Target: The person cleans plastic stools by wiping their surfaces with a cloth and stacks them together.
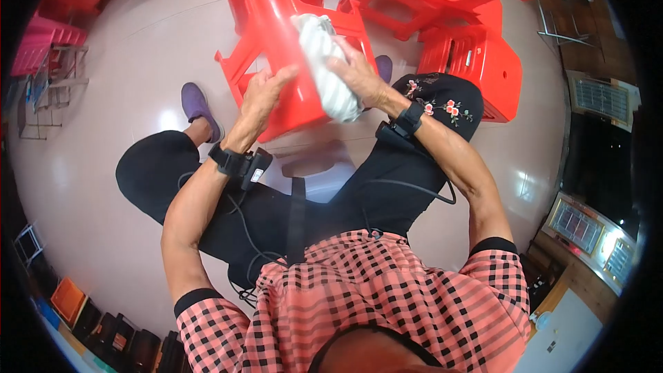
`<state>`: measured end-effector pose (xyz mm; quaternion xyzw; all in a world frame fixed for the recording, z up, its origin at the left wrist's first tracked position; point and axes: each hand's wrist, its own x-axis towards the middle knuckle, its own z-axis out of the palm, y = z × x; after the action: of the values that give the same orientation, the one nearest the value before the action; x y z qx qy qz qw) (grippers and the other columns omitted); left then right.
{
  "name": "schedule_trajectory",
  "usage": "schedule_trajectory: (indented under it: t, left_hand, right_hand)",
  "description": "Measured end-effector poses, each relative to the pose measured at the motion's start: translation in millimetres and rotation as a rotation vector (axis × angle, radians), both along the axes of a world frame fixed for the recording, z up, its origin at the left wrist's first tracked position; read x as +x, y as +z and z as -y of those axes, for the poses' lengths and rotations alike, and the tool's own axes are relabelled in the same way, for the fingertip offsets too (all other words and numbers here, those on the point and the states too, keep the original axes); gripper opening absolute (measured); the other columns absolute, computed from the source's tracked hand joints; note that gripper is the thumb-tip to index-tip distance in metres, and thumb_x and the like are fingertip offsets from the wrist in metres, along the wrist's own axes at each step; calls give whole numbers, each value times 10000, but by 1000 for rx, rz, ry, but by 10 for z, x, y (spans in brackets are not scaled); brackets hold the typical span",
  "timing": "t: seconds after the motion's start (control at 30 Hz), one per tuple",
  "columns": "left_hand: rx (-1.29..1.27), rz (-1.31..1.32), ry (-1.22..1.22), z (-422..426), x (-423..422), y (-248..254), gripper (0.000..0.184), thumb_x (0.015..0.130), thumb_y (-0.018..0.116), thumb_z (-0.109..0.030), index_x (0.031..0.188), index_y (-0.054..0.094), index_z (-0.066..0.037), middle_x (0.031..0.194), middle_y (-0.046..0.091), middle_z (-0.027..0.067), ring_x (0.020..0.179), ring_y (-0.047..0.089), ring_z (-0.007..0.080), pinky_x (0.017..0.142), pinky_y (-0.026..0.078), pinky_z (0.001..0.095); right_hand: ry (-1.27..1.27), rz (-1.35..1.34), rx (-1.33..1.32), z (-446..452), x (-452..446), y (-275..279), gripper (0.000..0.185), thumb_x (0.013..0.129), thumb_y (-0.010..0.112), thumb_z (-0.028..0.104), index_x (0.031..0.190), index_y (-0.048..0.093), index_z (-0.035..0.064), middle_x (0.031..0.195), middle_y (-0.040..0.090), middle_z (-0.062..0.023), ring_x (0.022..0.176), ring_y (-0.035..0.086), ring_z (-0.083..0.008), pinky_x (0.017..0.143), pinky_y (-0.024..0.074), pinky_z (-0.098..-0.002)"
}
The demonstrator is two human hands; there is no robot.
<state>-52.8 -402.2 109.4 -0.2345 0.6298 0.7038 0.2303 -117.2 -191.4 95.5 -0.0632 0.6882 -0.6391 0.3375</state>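
A red plastic stool (271, 17) lies tipped in front of me between my knees, its smooth panel facing up. My left hand (261, 100) grips its left edge, thumb lying toward the panel and fingers partly hidden. A bunched white cloth (331, 76) lies against the right side of the panel. Around that cloth my right hand (360, 77) is closed, pressing it on the stool. Some blur softens the cloth and the fingers.
More red stools (476, 72) stand close on the right and ahead. Pink plastic stools (45, 48) and a metal-legged rack (62, 86) are at the far left. Cables (242, 224) hang from my wrist straps across my lap. An orange bin (68, 298) sits at lower left.
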Motion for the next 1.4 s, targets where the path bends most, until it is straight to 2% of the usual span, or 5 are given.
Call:
schedule_trajectory:
  t: [0.17, 0.37, 0.53, 1.0, 1.4]
  left_hand:
    - [413, -94, 218, 146, 62, -585, 345, 917, 615, -264, 1131, 555, 0, 1070, 642, 84, 965, 625, 157, 856, 512, 307]
    - [226, -133, 320, 167, 79, -807, 413, 868, 603, -520, 890, 575, -108, 613, 364, -94, 408, 231, 26, 351, 132, 228]
    - [465, -158, 241, 449, 123, -430, 612, 934, 521, -470, 1372, 389, -63, 1373, 472, 60, 1239, 475, 186, 1032, 398, 370]
    - [410, -318, 539, 663, 95, -197, 347, 930, 593, -228, 1198, 545, -12, 1243, 573, 67, 1121, 551, 144, 1045, 402, 318]
    - [454, -258, 594, 649, 42, -227, 337, 939, 571, -196, 1218, 525, -13, 1209, 596, 87, 1129, 563, 172, 999, 460, 372]
  right_hand:
    - [111, -449, 191, 276, 215, 38, 654, 790, 640, 295, 1329, 365, 45, 1250, 489, -281, 1168, 510, -374, 964, 422, -408]
    - [126, -926, 148, 303, 98, 28, 542, 698, 667, 188, 1192, 479, 67, 1129, 513, -206, 1086, 522, -395, 908, 458, -447]
    - [142, -1157, 111, 603, -245, 185, 481, 676, 673, 183, 1136, 551, 117, 1096, 521, -161, 1044, 525, -371, 888, 471, -446]
    - [-358, -624, 440, -9, -1129, -742, 565, 746, 642, 303, 1252, 515, 87, 1114, 553, -232, 1062, 542, -372, 937, 431, -424]
    - [-136, -703, 387, -7, -534, -800, 564, 749, 645, 260, 1245, 466, 60, 1103, 528, -241, 1076, 516, -382, 940, 421, -427]
